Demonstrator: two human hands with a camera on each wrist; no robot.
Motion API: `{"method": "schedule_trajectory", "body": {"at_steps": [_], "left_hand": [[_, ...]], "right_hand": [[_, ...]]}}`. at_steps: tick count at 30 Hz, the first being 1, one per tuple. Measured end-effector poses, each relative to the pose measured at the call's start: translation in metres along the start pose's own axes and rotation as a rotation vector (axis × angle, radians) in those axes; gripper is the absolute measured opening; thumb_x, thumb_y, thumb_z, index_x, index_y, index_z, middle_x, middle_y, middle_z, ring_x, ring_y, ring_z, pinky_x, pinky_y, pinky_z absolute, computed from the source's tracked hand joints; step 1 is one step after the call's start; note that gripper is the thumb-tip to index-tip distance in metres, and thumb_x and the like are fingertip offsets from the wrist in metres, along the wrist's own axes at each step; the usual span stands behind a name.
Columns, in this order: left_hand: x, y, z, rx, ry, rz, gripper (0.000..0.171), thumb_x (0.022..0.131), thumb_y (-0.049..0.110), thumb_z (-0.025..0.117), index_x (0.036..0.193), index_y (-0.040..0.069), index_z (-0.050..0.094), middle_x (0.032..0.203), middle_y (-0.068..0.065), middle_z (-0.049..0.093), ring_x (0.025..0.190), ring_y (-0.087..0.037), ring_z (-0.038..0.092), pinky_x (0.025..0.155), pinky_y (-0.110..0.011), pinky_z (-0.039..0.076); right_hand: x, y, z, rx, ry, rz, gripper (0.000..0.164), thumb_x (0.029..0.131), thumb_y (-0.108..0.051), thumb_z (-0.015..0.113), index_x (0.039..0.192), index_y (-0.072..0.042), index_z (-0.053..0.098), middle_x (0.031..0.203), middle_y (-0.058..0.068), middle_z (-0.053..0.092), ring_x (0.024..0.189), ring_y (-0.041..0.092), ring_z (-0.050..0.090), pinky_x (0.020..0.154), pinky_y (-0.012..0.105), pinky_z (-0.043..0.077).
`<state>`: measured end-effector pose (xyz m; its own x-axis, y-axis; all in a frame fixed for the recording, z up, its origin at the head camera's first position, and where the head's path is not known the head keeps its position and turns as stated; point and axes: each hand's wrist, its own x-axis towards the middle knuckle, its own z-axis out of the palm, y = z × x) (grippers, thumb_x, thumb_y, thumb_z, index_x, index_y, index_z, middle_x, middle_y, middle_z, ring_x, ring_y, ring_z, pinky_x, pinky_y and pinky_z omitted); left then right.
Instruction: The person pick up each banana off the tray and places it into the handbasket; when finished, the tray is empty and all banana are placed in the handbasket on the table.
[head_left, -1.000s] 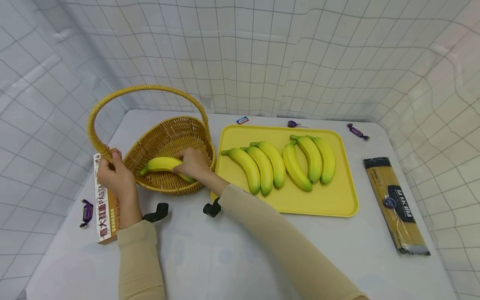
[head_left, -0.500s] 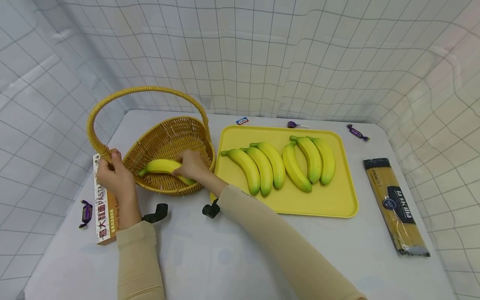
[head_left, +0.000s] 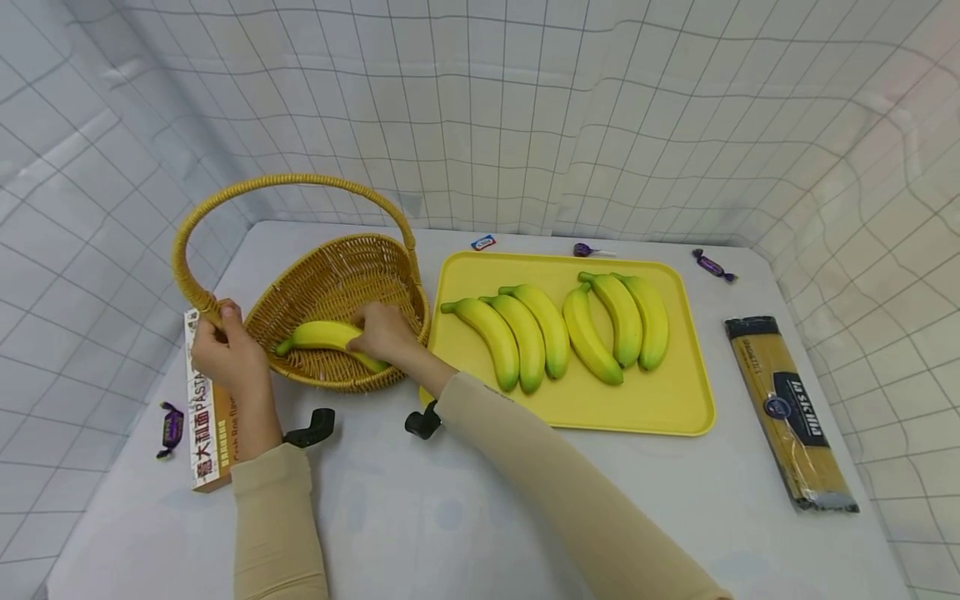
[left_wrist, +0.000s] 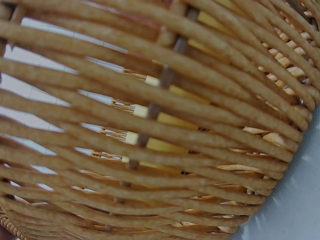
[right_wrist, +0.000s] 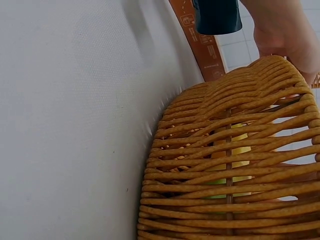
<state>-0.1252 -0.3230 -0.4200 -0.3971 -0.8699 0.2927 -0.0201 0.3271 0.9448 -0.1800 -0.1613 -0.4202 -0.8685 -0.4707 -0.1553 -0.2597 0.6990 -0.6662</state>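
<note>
Tbl (head_left: 450,533) | pasta box (head_left: 202,417) + tray (head_left: 615,408) flank bskt (head_left: 300,296) | LH (head_left: 234,354) grips handle (head_left: 300,179) | RH (head_left: 385,333) grips banana (head_left: 318,335)

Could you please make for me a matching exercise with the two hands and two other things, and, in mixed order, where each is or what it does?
Column one
1. Left hand
2. Lollipop
3. Right hand
4. Spaghetti packet

Column two
A. past the far edge of the yellow tray
B. holds a banana inside the basket
C. to the right of the tray
D. grips the basket's handle

Pairs: 1-D, 2-A, 3-B, 4-C
</note>
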Motion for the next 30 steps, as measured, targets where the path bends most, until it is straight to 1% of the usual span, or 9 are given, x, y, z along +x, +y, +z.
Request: {"method": "schedule_trajectory", "body": {"at_steps": [4,6,7,11,15,19,23,26,30], "left_hand": [[0.0,0.0,0.0,0.014,-0.004,-0.005,0.016,0.1,0.02,0.054,0.098,0.017,0.069,0.098,-0.002,0.066,0.086,0.0,0.051,0.082,-0.017,0.04],[0.0,0.0,-0.001,0.019,-0.01,-0.001,0.016,0.1,0.021,0.054,0.098,0.016,0.07,0.096,0.0,0.066,0.085,0.0,0.051,0.081,-0.017,0.04],[0.0,0.0,-0.001,0.021,-0.01,-0.002,0.017,0.1,0.021,0.054,0.099,0.017,0.07,0.094,0.002,0.065,0.085,0.0,0.051,0.081,-0.017,0.04],[0.001,0.0,0.0,0.027,-0.007,0.0,0.015,0.1,0.022,0.054,0.096,0.019,0.069,0.09,0.008,0.062,0.082,0.0,0.049,0.079,-0.016,0.038],[0.002,-0.001,0.0,0.036,-0.007,0.011,0.016,0.1,0.022,0.054,0.098,0.017,0.07,0.091,0.008,0.063,0.083,0.0,0.049,0.079,-0.016,0.038],[0.002,-0.002,0.0,0.026,-0.009,0.024,0.019,0.099,0.02,0.054,0.1,0.012,0.071,0.091,0.008,0.063,0.083,0.0,0.05,0.079,-0.016,0.039],[0.002,-0.002,0.0,0.014,-0.011,0.023,0.022,0.099,0.019,0.054,0.103,0.006,0.071,0.094,0.004,0.065,0.085,0.0,0.051,0.08,-0.017,0.04],[0.002,-0.002,0.0,0.01,-0.016,0.016,0.022,0.1,0.021,0.053,0.102,0.007,0.071,0.096,0.0,0.065,0.086,-0.001,0.051,0.081,-0.017,0.039],[0.002,-0.003,0.0,0.017,-0.015,0.016,0.02,0.1,0.021,0.054,0.101,0.012,0.072,0.095,0.001,0.065,0.085,0.0,0.051,0.08,-0.017,0.039]], "right_hand": [[-0.002,0.002,-0.002,0.021,0.035,-0.055,0.046,0.089,-0.028,0.072,0.132,-0.015,0.063,0.13,-0.001,0.065,0.088,0.008,0.064,0.07,0.017,0.047],[-0.004,0.002,-0.004,0.046,0.065,-0.108,0.047,0.09,-0.028,0.07,0.134,-0.015,0.061,0.132,-0.001,0.064,0.096,0.009,0.066,0.076,0.018,0.049],[-0.005,0.002,-0.005,0.057,0.081,-0.135,0.046,0.091,-0.029,0.069,0.134,-0.015,0.06,0.132,0.0,0.064,0.103,0.011,0.066,0.082,0.02,0.05],[-0.015,0.003,-0.011,0.112,0.118,-0.232,0.046,0.092,-0.028,0.068,0.135,-0.014,0.059,0.136,0.001,0.061,0.126,0.016,0.056,0.099,0.025,0.046],[-0.034,0.004,-0.026,0.165,0.112,-0.287,0.049,0.092,-0.028,0.068,0.138,-0.013,0.057,0.14,0.002,0.058,0.132,0.018,0.05,0.107,0.027,0.04],[-0.058,0.013,-0.045,0.239,0.107,-0.303,0.052,0.092,-0.03,0.068,0.14,-0.016,0.055,0.142,0.0,0.056,0.134,0.017,0.048,0.108,0.028,0.039],[-0.081,0.03,-0.062,0.303,0.129,-0.296,0.055,0.091,-0.033,0.069,0.14,-0.015,0.054,0.142,0.001,0.056,0.133,0.017,0.049,0.108,0.03,0.04],[-0.096,0.046,-0.075,0.323,0.173,-0.28,0.055,0.089,-0.032,0.071,0.139,-0.013,0.055,0.139,0.003,0.058,0.13,0.019,0.052,0.107,0.034,0.041],[-0.116,0.07,-0.094,0.304,0.254,-0.261,0.055,0.088,-0.03,0.072,0.138,-0.013,0.056,0.137,0.003,0.061,0.126,0.019,0.055,0.107,0.038,0.041]]}}
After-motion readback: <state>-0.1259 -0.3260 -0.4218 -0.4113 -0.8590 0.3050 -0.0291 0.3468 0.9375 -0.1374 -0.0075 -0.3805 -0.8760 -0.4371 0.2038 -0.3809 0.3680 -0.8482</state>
